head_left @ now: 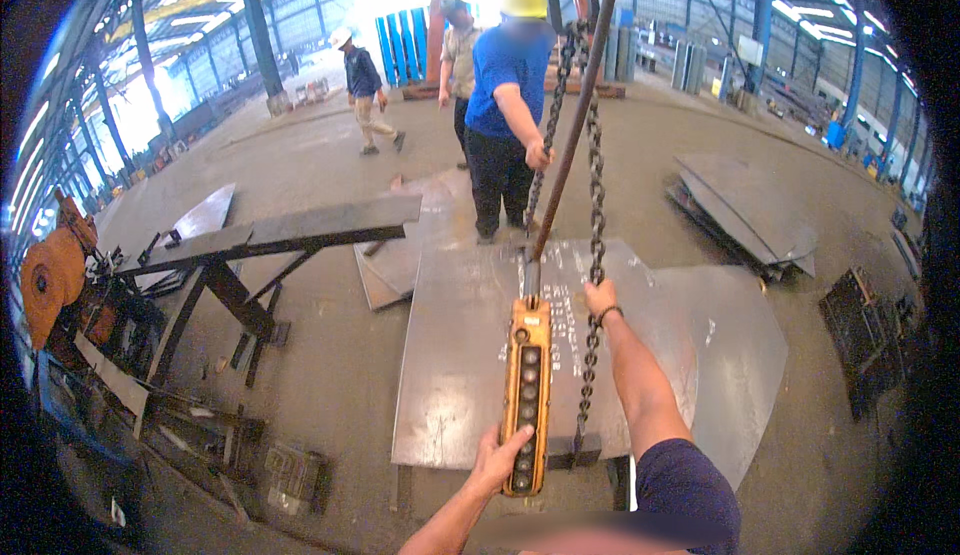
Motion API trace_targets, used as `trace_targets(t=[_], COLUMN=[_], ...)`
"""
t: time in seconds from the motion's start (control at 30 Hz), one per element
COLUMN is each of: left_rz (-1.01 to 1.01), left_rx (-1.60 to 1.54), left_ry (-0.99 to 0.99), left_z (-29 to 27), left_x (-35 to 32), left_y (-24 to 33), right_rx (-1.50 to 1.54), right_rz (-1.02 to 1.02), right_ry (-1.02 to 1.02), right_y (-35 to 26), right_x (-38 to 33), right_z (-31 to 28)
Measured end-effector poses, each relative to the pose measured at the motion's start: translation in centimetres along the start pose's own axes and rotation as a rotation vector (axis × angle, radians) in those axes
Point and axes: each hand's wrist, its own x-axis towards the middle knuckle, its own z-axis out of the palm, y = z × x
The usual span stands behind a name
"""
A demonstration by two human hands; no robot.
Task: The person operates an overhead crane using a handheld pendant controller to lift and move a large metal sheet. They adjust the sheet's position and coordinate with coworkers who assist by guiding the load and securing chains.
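Note:
A yellow crane pendant control [513, 395] with a column of dark round buttons hangs from a thick cable [580, 115]. Its lower end is in my left hand [497, 460], the thumb lying over the buttons. Farther up and to the right, my right hand [602, 298] is closed around a dark steel lifting chain [597, 195], which dangles on below my fist. Across from me a person in a blue shirt and yellow helmet [508, 85] grips another length of chain [537, 187]. Beneath all this lies a large steel plate [450, 355] with white markings.
More steel plates lie at the right [745, 210]. On the left stand a steel beam frame [290, 225] and an orange machine [60, 275]. A dark metal rack [862, 335] is at the far right. Two more people are behind, one walking [365, 90].

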Motion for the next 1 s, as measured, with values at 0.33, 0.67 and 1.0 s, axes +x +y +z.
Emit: trace_targets(t=[0.33, 0.67, 1.0], left_rz=[0.017, -0.03, 0.075], left_rx=[-0.059, 0.091, -0.068], left_ry=[0.044, 0.11, -0.004], left_z=[3.0, 4.1, 3.5], left_x=[-0.2, -3.4, -7.9], left_y=[-1.5, -2.5, -9.0], right_rx=[0.052, 0.021, -0.121], right_rz=[-0.06, 0.015, -0.151], right_ry=[0.034, -0.108, -0.004], right_y=[4.2, 3.5, 3.2], right_x=[1.7, -0.6, -2.7], right_z=[4.1, 2.9, 1.5])
